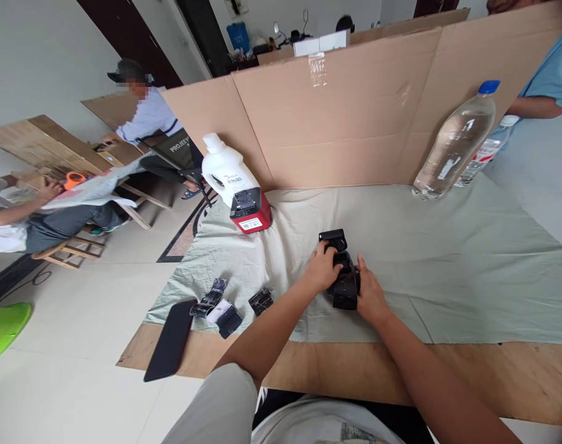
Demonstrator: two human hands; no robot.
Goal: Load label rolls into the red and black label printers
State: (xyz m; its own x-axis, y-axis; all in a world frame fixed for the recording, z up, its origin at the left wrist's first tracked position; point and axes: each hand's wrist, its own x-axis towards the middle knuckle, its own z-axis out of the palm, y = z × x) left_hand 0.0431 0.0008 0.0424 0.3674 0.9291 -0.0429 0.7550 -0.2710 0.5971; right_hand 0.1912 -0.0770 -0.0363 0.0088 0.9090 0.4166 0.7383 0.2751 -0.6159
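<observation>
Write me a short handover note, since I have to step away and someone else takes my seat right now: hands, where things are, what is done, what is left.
Left hand: on the upper left side of the black device, fingers over its top.
Right hand: grips the device's lower right side.
The device rests on the pale cloth, a flap raised at its far end.
Left of it: a small black clip-like part, a black-and-white bundle of parts, and a flat black phone-like slab at the board edge.
At the back: red-and-black box, white jug, clear bottle.
Done: device opened.
Left: loose parts lie untouched.

Both hands (321,269) close together, seemingly gripping.
</observation>
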